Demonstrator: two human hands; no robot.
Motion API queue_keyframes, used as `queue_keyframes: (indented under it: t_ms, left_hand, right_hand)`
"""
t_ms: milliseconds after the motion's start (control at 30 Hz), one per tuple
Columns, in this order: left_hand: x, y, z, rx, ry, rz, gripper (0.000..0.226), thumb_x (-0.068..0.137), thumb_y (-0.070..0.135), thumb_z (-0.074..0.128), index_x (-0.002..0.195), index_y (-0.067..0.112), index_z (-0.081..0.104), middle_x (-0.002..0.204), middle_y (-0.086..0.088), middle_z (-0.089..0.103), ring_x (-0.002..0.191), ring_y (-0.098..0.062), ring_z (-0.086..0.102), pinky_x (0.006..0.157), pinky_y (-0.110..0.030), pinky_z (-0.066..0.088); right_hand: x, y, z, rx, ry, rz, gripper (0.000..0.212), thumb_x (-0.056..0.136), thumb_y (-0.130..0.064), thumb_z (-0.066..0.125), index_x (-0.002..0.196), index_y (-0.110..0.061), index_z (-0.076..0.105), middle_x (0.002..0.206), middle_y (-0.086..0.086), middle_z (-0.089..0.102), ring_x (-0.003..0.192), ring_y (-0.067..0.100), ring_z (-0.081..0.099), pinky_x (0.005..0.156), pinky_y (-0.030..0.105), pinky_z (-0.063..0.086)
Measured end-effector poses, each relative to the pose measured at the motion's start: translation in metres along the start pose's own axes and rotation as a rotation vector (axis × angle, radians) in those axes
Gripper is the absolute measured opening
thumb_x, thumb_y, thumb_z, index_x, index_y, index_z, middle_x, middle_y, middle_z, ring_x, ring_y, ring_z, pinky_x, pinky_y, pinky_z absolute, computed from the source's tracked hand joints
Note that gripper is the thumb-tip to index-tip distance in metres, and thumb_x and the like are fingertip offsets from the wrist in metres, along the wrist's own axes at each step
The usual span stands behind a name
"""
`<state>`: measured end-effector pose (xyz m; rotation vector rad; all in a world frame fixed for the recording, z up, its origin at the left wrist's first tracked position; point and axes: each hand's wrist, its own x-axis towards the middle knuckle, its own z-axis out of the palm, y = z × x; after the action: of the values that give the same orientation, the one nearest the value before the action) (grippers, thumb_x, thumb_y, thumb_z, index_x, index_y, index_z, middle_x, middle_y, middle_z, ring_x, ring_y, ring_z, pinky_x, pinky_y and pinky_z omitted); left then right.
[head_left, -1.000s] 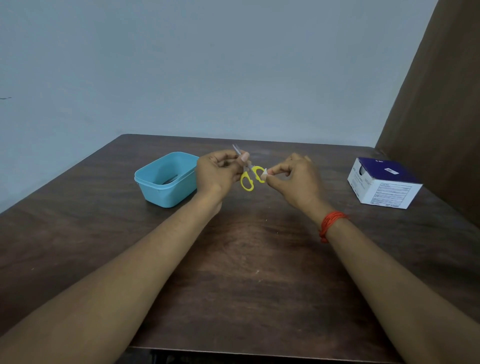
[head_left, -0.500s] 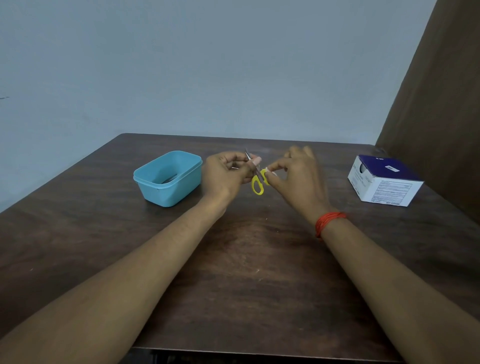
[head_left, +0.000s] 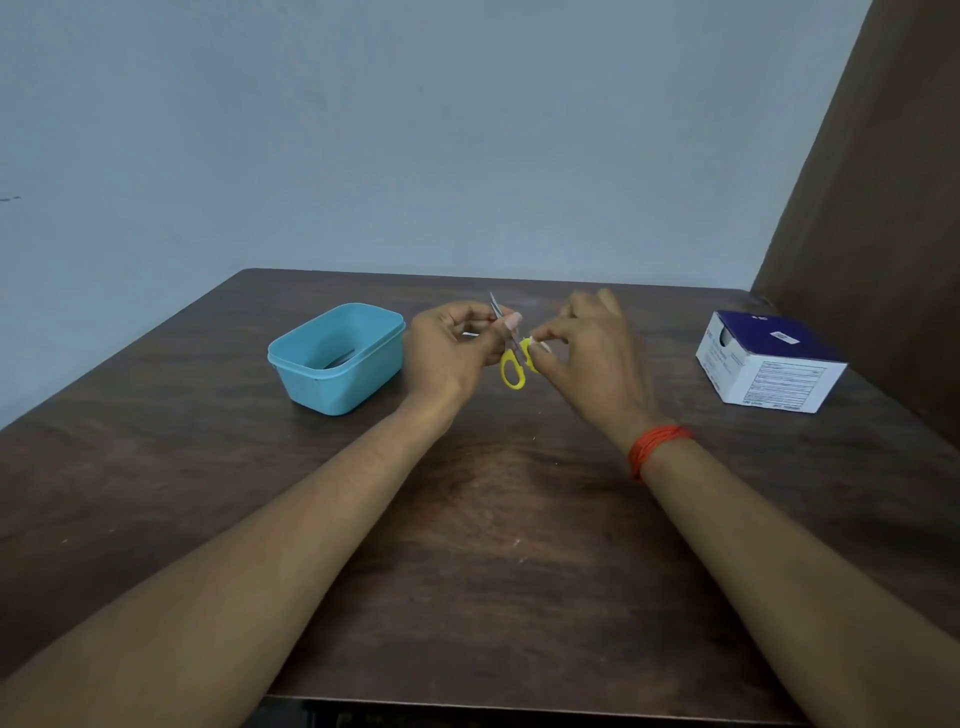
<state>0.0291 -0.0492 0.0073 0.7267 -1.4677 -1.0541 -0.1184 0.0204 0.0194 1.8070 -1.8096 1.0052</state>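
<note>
You hold the scissors (head_left: 513, 370) above the far middle of the table (head_left: 493, 545). Your left hand (head_left: 452, 348) has its grip clamped on the blades. Your right hand (head_left: 597, 358) pinches a small white bit (head_left: 540, 345) against a handle loop. This looks like mid-job: the scissors aren't yet in the tub (head_left: 337, 387) near the left edge.

A plain, pale blue-grey wall (head_left: 415, 130) rises behind a dark, wood-grain table (head_left: 493, 571), while a flat brown panel (head_left: 893, 234) closes off the right side under soft, even light.
</note>
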Motion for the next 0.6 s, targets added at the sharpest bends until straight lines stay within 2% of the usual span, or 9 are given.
queue_keyframes:
  t_ms: [67, 167, 200, 267, 333, 400, 467, 533, 600]
  left_hand:
    - [0.0, 0.0, -0.001, -0.033, 0.009, -0.005, 0.009, 0.081, 0.021, 0.084, 0.085, 0.016, 0.078, 0.075, -0.004, 0.077, 0.071, -0.021, 0.077, 0.068, -0.037, 0.064]
    - [-0.002, 0.003, -0.001, -0.059, 0.033, -0.018, 0.011, 0.081, 0.022, 0.084, 0.087, 0.015, 0.078, 0.08, -0.008, 0.078, 0.074, -0.026, 0.077, 0.071, -0.038, 0.064]
    - [-0.002, 0.003, 0.0, -0.068, 0.044, -0.018, 0.011, 0.081, 0.021, 0.084, 0.087, 0.015, 0.078, 0.08, -0.008, 0.078, 0.074, -0.026, 0.077, 0.071, -0.037, 0.064]
    - [-0.004, 0.004, 0.001, -0.085, 0.068, -0.014, 0.011, 0.081, 0.021, 0.084, 0.087, 0.014, 0.078, 0.079, -0.007, 0.078, 0.073, -0.025, 0.077, 0.069, -0.036, 0.064]
    - [-0.004, 0.005, 0.001, -0.102, 0.086, -0.012, 0.011, 0.081, 0.02, 0.084, 0.087, 0.014, 0.077, 0.079, -0.006, 0.078, 0.073, -0.024, 0.077, 0.067, -0.033, 0.063]
    - [-0.003, 0.005, 0.0, -0.12, 0.082, -0.02, 0.011, 0.082, 0.021, 0.083, 0.088, 0.015, 0.077, 0.08, -0.006, 0.078, 0.074, -0.024, 0.077, 0.068, -0.033, 0.063]
    - [-0.004, 0.004, 0.0, -0.126, 0.053, -0.039, 0.009, 0.083, 0.022, 0.082, 0.089, 0.017, 0.077, 0.081, -0.006, 0.078, 0.077, -0.025, 0.077, 0.072, -0.039, 0.064]
    - [-0.005, 0.001, -0.001, -0.118, 0.025, -0.054, 0.008, 0.084, 0.022, 0.081, 0.09, 0.02, 0.077, 0.084, -0.007, 0.078, 0.08, -0.027, 0.077, 0.078, -0.046, 0.063]
    - [-0.003, -0.001, -0.002, -0.028, 0.042, -0.022, 0.018, 0.082, 0.021, 0.083, 0.098, 0.023, 0.075, 0.086, -0.004, 0.078, 0.083, -0.023, 0.076, 0.082, -0.048, 0.062]
  right_hand:
    - [0.0, -0.002, -0.001, -0.019, 0.012, 0.05, 0.013, 0.086, -0.031, 0.072, 0.09, -0.022, 0.08, 0.085, 0.001, 0.056, 0.093, 0.025, 0.05, 0.068, 0.036, 0.045]
    - [-0.004, -0.002, 0.005, 0.144, -0.028, 0.345, 0.017, 0.085, -0.041, 0.073, 0.083, -0.026, 0.081, 0.087, -0.001, 0.07, 0.094, 0.019, 0.06, 0.068, 0.031, 0.045]
    - [-0.005, -0.001, 0.008, 0.299, -0.056, 0.467, 0.018, 0.083, -0.041, 0.075, 0.078, -0.025, 0.081, 0.083, -0.004, 0.074, 0.087, 0.012, 0.065, 0.067, 0.028, 0.046]
    - [-0.004, -0.001, 0.011, 0.615, -0.082, 0.693, 0.021, 0.078, -0.037, 0.081, 0.064, -0.022, 0.078, 0.067, -0.012, 0.073, 0.066, -0.002, 0.063, 0.061, 0.022, 0.045]
    - [-0.003, -0.001, 0.014, 0.749, -0.084, 0.81, 0.025, 0.076, -0.032, 0.085, 0.056, -0.022, 0.074, 0.056, -0.017, 0.068, 0.051, -0.009, 0.057, 0.05, 0.015, 0.04]
    - [-0.003, -0.002, 0.013, 0.785, -0.075, 0.83, 0.026, 0.075, -0.03, 0.087, 0.054, -0.022, 0.072, 0.052, -0.017, 0.066, 0.044, -0.01, 0.053, 0.044, 0.011, 0.036]
    - [-0.002, -0.002, 0.011, 0.758, -0.048, 0.763, 0.026, 0.076, -0.029, 0.086, 0.055, -0.021, 0.072, 0.055, -0.013, 0.068, 0.051, -0.006, 0.057, 0.053, 0.017, 0.043]
    - [-0.002, 0.003, 0.006, 0.573, -0.011, 0.602, 0.019, 0.079, -0.032, 0.082, 0.064, -0.022, 0.076, 0.06, -0.011, 0.065, 0.06, 0.003, 0.057, 0.06, 0.024, 0.042]
    - [0.0, 0.007, -0.003, 0.282, 0.036, 0.391, 0.01, 0.083, -0.033, 0.077, 0.078, -0.024, 0.078, 0.072, -0.01, 0.056, 0.074, 0.011, 0.055, 0.063, 0.029, 0.041]
